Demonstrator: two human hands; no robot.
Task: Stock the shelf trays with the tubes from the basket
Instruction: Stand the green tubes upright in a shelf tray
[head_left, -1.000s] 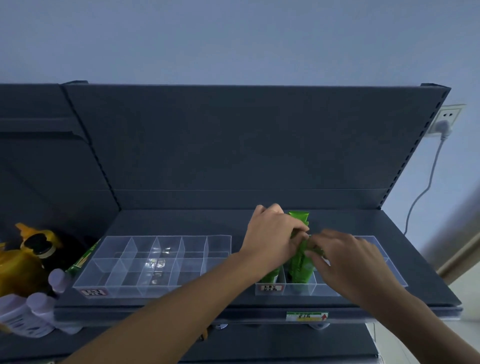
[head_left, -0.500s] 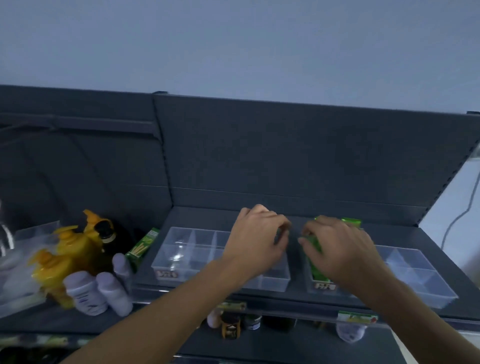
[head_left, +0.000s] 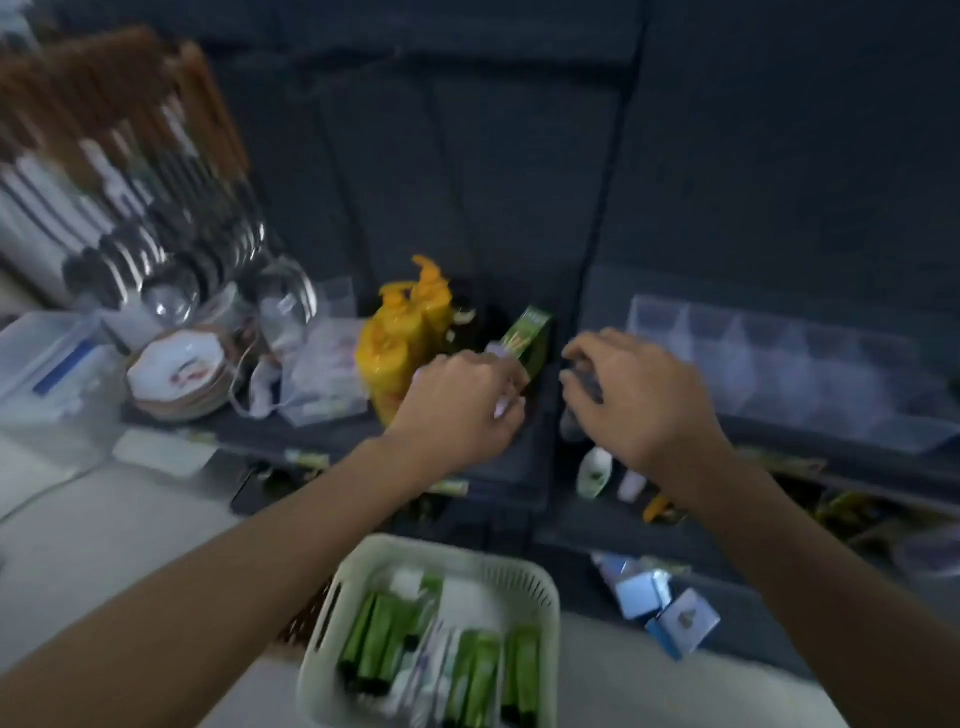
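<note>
A pale green plastic basket (head_left: 519, 569) stands low in the middle, and several green tubes (head_left: 376, 642) lie in it along with some white ones. The clear divided shelf tray (head_left: 779, 374) sits on the dark shelf at the right; its compartments look bare, though the frame is blurred. My left hand (head_left: 462, 410) and my right hand (head_left: 639, 400) hover side by side above the shelf edge, well above the basket. Their fingers are loosely curled and hold nothing. The right hand is just left of the tray.
Yellow pump bottles (head_left: 405, 338) and a green box (head_left: 530, 332) stand behind my left hand. Stacked plates (head_left: 176, 374) and hanging ladles (head_left: 171, 260) fill the left. Small bottles (head_left: 597, 470) and blue-white boxes (head_left: 660, 608) sit on the lower shelves.
The view has swung down and left, bringing the basket into sight. Both hands have left the green tubes in the right tray and come away holding nothing.
</note>
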